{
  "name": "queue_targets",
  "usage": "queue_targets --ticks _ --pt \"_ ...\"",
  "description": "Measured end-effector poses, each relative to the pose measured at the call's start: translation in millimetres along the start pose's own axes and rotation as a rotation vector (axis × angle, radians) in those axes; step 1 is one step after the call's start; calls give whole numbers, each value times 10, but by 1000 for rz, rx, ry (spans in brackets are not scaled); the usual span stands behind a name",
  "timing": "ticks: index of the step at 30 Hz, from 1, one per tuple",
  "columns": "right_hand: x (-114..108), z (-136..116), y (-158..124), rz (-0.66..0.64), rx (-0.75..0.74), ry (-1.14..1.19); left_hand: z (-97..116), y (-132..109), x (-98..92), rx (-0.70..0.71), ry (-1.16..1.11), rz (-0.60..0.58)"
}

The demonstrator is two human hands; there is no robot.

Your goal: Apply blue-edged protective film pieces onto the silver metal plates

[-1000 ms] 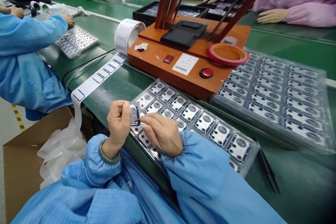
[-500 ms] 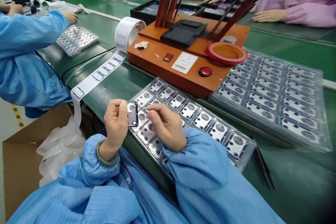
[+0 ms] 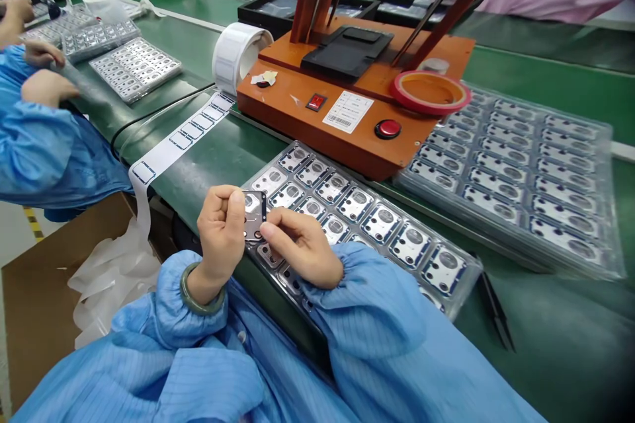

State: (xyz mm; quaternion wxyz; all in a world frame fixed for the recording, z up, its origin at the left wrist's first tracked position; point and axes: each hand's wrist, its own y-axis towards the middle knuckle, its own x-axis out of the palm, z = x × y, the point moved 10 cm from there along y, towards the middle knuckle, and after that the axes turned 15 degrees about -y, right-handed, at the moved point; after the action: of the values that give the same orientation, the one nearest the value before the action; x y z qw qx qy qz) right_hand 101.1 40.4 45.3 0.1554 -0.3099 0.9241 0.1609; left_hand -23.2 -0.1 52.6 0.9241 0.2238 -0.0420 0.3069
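Observation:
My left hand (image 3: 221, 231) pinches a small rectangular metal plate with a dark frame (image 3: 254, 215) upright between thumb and fingers. My right hand (image 3: 297, 248) reaches across, its fingertips against the plate's lower edge. Both hands hover over a clear plastic tray (image 3: 461, 277) holding rows of similar metal plates with round windows and blue-edged outlines. My hands and sleeves hide the tray's near corner. A jade bangle (image 3: 198, 301) circles my left wrist.
An orange machine (image 3: 317, 125) with a red button stands beyond the tray. Stacked trays (image 3: 516, 172) lie right, black tweezers (image 3: 496, 320) front right. A label strip (image 3: 181, 139) runs from a roll (image 3: 238, 56) towards a cardboard box (image 3: 49, 277). A co-worker's blue sleeve (image 3: 44, 152) is left.
My right hand has moved left and its fingertips now touch the plate. The plate stays in my left hand. The co-worker on the left has drawn their hands back along the belt.

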Motion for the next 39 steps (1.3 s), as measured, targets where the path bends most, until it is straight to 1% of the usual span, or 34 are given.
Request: queue_targets --ticks 2,4,8,13,19,25,28,33,35,39 --pt "-11 37 10 -8 48 117 -1 -9 13 -5 -7 -19" --pt "-37 93 12 20 104 204 -7 -19 29 -12 -18 -35" --pt "-36 172 -3 56 172 249 -44 -36 57 -34 -31 -62" --pt "-31 187 -10 69 183 217 -58 -49 86 -41 -43 -97" --pt "-128 159 -4 123 159 152 -7 -118 209 -11 -60 -200" --pt "-136 128 -2 128 129 119 -57 -132 190 -42 -53 -181" --pt "-179 142 -4 139 142 57 -79 -171 231 -57 -67 -212" --pt "-235 135 7 122 120 -126 -240 -233 282 -194 -83 -197" --pt "-247 170 11 141 133 -119 -275 -218 284 -218 -91 -183" --pt "-223 202 23 151 131 -77 -255 -176 263 -192 -100 -157"
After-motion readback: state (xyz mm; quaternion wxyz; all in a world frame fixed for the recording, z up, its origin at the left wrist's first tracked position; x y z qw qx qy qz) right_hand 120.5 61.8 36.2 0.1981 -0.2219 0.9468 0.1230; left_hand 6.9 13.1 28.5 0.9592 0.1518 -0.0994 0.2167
